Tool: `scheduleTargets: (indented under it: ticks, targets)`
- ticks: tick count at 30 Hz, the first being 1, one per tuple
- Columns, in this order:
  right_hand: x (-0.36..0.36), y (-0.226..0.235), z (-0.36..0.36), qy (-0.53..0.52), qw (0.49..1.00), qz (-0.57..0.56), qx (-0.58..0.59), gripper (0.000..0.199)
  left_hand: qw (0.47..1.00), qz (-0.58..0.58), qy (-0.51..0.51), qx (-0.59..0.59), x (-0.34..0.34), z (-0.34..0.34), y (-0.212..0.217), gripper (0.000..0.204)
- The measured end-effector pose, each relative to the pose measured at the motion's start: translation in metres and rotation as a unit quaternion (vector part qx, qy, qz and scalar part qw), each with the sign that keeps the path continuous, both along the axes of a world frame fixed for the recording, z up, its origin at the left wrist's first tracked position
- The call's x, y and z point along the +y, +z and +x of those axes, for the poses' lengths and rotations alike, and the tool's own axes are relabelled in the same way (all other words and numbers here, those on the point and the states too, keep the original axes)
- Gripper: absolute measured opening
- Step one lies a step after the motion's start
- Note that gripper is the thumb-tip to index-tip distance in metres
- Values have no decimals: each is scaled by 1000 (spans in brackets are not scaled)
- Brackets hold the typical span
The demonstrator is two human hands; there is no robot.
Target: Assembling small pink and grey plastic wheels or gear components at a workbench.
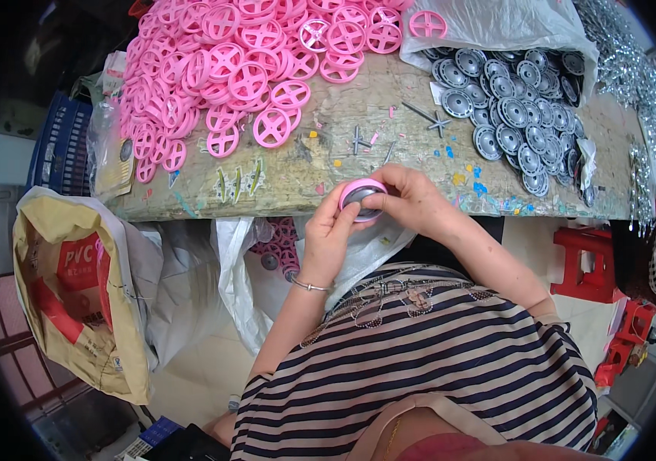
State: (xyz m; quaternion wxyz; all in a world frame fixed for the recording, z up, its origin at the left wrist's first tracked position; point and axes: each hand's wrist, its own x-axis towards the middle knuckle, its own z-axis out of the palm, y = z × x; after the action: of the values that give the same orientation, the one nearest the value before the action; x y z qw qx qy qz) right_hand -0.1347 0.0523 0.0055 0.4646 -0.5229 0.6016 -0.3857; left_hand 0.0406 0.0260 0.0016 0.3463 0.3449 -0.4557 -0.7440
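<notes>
Just in front of the table's near edge, my left hand grips a pink plastic ring-shaped wheel by its left and lower side. A dark grey round disc sits within the ring. My right hand is closed round the far and right side, its thumb lying on the disc. Both thumbs are on the near face; most of the other fingers are hidden behind the wheel. Similar pink wheels lie heaped on the table's far left. Dark grey discs lie in a pile at the right.
White sacking covers the back of the disc pile. Loose sprue scraps litter the worn tabletop. An open white sack under the edge holds pink wheels with discs. A tan bag stands left, a red stool right.
</notes>
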Motion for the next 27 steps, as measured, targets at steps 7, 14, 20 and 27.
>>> scheduleTargets:
  ticks: [7, 14, 20, 27]
  targets:
    - [-31, 21, 3, 47, 994, -81, 62, 22, 963, -143, 157, -165, 3, 72, -22, 30]
    - [-137, -3, 23, 22, 912, -272, 307, 25, 740, -258, 55, -619, 12, 146, -73, 39]
    - [-176, -16, 13, 17, 860, -225, 458, 28, 929, -129, 80, -338, 6, 110, -50, 39]
    - [-85, 62, 2, 74, 997, 23, -12, 24, 964, -61, 250, 74, -22, 11, 6, 32]
